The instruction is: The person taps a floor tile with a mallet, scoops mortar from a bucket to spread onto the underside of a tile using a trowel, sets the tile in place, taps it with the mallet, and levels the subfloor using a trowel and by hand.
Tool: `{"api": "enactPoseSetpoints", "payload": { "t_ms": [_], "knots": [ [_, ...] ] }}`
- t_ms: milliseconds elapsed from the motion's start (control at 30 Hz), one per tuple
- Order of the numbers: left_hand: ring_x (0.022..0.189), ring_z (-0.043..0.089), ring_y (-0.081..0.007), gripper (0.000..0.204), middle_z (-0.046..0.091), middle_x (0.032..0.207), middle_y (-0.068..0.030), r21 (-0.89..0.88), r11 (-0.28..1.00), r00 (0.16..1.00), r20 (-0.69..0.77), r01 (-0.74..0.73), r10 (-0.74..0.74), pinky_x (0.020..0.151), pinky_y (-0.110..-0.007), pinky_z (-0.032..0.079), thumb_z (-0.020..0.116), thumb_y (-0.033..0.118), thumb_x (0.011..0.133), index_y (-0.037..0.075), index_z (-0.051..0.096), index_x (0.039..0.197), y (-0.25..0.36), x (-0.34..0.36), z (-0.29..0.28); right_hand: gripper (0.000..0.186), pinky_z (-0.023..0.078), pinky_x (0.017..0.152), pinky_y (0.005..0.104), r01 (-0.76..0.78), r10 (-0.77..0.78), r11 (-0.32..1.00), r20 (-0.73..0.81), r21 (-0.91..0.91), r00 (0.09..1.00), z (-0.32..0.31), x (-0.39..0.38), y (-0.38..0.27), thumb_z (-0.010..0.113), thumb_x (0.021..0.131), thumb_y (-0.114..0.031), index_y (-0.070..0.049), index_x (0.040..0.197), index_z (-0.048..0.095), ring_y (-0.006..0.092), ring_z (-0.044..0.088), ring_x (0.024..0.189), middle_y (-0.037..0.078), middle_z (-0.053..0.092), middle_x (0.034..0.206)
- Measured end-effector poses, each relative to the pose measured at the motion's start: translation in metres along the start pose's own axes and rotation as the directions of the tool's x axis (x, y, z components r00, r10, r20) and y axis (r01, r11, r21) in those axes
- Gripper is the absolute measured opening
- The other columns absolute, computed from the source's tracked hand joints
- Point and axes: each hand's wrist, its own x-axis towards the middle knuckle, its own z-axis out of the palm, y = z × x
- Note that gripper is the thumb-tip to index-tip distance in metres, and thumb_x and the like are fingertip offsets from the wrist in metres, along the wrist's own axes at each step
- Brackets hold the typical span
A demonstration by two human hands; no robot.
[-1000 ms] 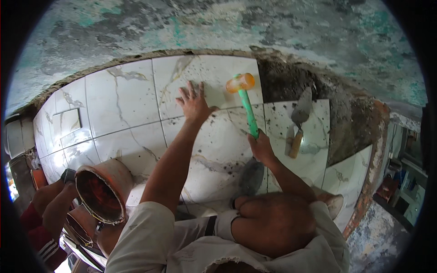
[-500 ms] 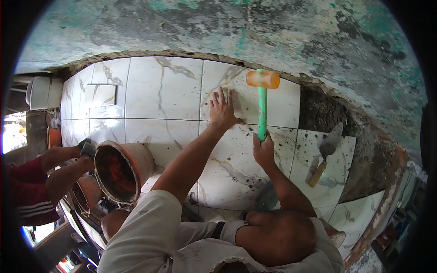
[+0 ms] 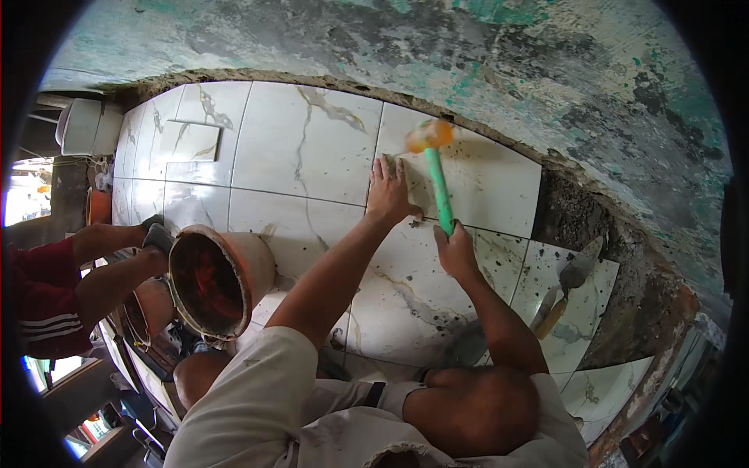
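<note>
My right hand [image 3: 455, 248] is wrapped round the green handle of a rubber mallet [image 3: 438, 183]. Its orange head is slightly blurred, over a white marble-patterned floor tile [image 3: 491, 175] beside the wall. My left hand [image 3: 388, 193] lies on that same tile, near its left edge, with the fingers spread. Mortar crumbs dot the tile [image 3: 413, 288] closer to me. To the right of my right hand, a trowel [image 3: 576, 273] with a wooden handle rests on a smaller tile.
Bare dark mortar bed [image 3: 573, 207] shows at the right, along the stained wall [image 3: 499, 62]. A dirty bucket [image 3: 253, 265] is tipped toward the left. Beyond it are another person's legs [image 3: 117, 285] in red shorts. A loose tile piece [image 3: 191, 142] lies far left.
The mallet head has swung left and its handle now leans left. My left hand stays spread on the tile, its fingers a little closer together. The whole view has tilted slightly.
</note>
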Motion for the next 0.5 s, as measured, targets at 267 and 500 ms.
{"api": "enactPoseSetpoints", "payload": {
  "t_ms": [267,500],
  "knots": [
    [0.140,0.014,-0.0494,0.130,0.014,0.149,-0.0356,0.013,1.000,0.999,0.042,0.024,-0.024,0.113,-0.053,0.018,0.090,0.048,0.046,-0.002,0.022,0.146,0.000,-0.002,0.000,0.032,0.048,0.063,0.0463,0.065,-0.064,0.998,-0.075,0.012,0.995,-0.007,-0.016,0.011,0.060,0.089,-0.025,0.006,0.095,0.052,0.0451,0.062,0.072,0.026,0.061,0.074],
    [0.137,0.008,-0.0574,0.142,0.006,0.154,-0.0289,0.165,0.986,0.989,0.138,0.022,-0.045,0.103,-0.071,0.021,0.088,0.060,0.041,0.017,0.011,0.152,0.032,0.022,-0.011,0.029,0.048,0.059,0.0465,-0.054,0.048,0.998,-0.170,-0.030,0.984,-0.024,-0.038,0.032,0.060,0.089,-0.024,0.004,0.092,0.052,0.0439,0.061,0.067,0.024,0.060,0.069]
  ]
}}
